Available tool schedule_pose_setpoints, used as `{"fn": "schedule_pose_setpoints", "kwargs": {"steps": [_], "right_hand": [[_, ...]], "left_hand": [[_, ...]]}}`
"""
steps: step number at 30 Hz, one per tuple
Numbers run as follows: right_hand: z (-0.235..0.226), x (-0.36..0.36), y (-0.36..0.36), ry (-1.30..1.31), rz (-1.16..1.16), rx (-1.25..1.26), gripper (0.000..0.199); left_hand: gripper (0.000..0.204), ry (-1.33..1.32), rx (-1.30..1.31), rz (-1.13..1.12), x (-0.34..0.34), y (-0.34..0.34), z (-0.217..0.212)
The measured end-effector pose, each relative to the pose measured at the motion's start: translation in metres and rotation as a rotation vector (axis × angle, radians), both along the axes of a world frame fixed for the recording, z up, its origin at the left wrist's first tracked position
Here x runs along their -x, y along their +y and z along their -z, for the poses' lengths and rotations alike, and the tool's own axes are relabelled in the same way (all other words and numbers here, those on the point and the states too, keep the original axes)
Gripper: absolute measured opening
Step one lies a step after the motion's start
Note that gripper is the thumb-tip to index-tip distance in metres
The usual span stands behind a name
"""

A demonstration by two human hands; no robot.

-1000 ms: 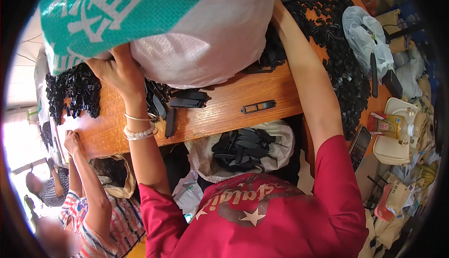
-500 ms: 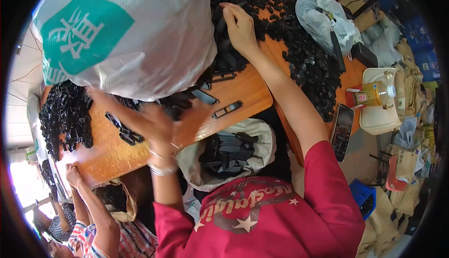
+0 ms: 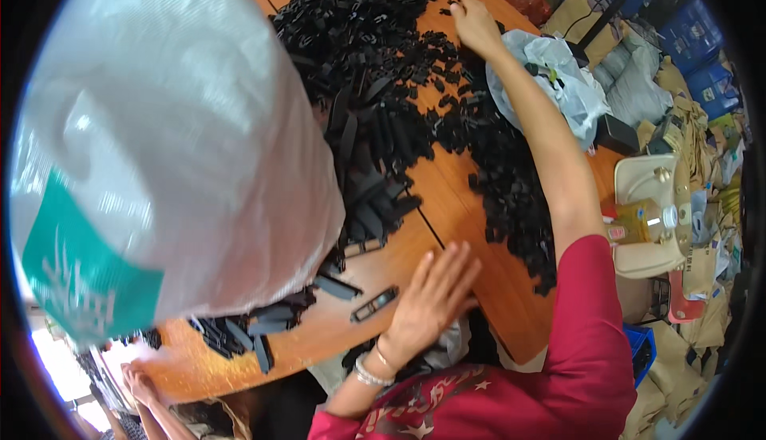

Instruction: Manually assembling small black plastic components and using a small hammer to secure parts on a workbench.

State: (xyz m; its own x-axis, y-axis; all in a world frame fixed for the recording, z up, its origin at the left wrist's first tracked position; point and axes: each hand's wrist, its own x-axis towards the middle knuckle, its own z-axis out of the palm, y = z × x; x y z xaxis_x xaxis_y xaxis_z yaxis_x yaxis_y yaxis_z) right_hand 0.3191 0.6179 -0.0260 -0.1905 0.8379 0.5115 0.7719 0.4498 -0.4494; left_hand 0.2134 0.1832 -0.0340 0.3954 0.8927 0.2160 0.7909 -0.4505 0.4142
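Note:
My left hand (image 3: 431,296) hovers at the table's near edge with its fingers spread and nothing in it. Beside it lies a single black plastic frame piece (image 3: 375,304). My right arm stretches far across the table, and my right hand (image 3: 477,28) is closed by a few small black bits, past the big heap of small black plastic parts (image 3: 351,21). What its fingertips hold, if anything, is too small to make out. Long black plastic pieces (image 3: 371,193) lie between that heap and the large white woven sack (image 3: 199,145) with a green patch.
A strip of small black parts (image 3: 515,193) runs along the right side of the wooden table (image 3: 455,193). Near my right forearm stands an opened white plastic bag (image 3: 550,73). A cream stool (image 3: 646,260) holds a bottle. Another person's hands (image 3: 140,384) are at the lower left.
My left hand has come right from the sack's lower edge, and its fingers are spread. My right hand has reached farther across the table. The view has shifted, and the sack appears farther left.

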Motion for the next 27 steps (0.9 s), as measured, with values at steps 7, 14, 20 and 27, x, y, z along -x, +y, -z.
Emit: {"fn": "schedule_pose_setpoints", "kwargs": {"steps": [7,14,20,27], "right_hand": [[0.032,-0.133,0.212,-0.173,0.241,-0.140,0.069],[0.048,-0.056,0.147,-0.215,-0.245,0.365,0.059],[0.054,-0.013,0.106,-0.373,-0.443,0.436,0.060],[0.059,0.029,0.020,-0.347,-0.288,0.395,0.061]], "left_hand": [[0.058,-0.096,0.049,0.169,0.001,0.001,-0.009],[0.051,0.173,0.097,0.194,0.009,0.003,-0.007],[0.058,-0.063,0.098,0.056,0.003,0.009,-0.008],[0.060,-0.106,0.071,0.040,0.000,0.009,-0.006]]}}
